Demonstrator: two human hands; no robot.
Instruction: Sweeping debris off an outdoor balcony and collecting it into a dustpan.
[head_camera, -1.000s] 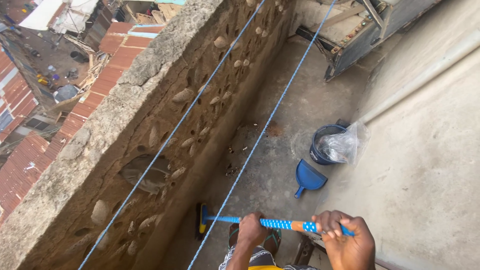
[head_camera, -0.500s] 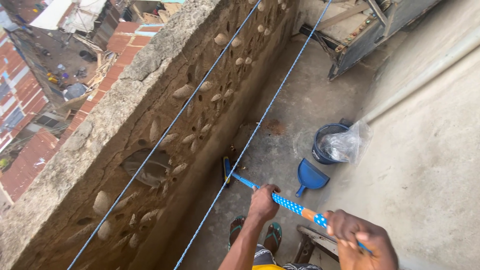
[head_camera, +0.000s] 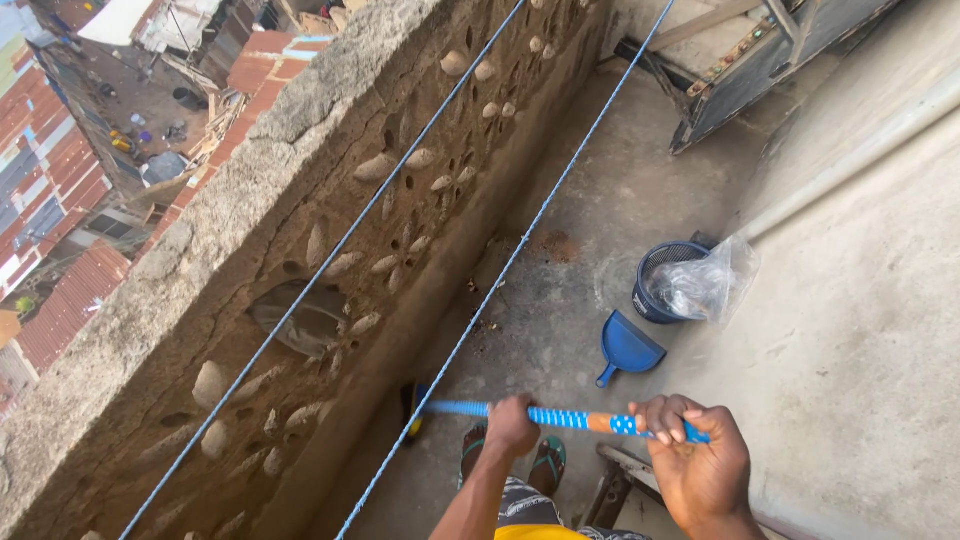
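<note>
I hold a broom by its blue, white-dotted handle (head_camera: 560, 417) with both hands. My left hand (head_camera: 512, 425) grips the middle of the handle. My right hand (head_camera: 700, 462) grips the upper end, near an orange band. The broom head (head_camera: 413, 410) rests on the concrete floor at the foot of the rough parapet wall (head_camera: 300, 230). My feet in green sandals (head_camera: 545, 462) stand just below the handle. Bits of dirt (head_camera: 480, 325) lie on the floor by the wall, ahead of the broom head.
A blue dustpan (head_camera: 628, 349) lies on the floor beside a blue bucket (head_camera: 660, 282) with a clear plastic bag (head_camera: 710, 280) over it. Two blue clotheslines (head_camera: 520, 250) run overhead. A metal frame (head_camera: 760, 60) leans at the far end. A plastered wall (head_camera: 870, 300) stands right.
The broom head has been pulled back along the wall toward my feet, and the handle has swung from slanted to nearly level. Both hands keep their grip.
</note>
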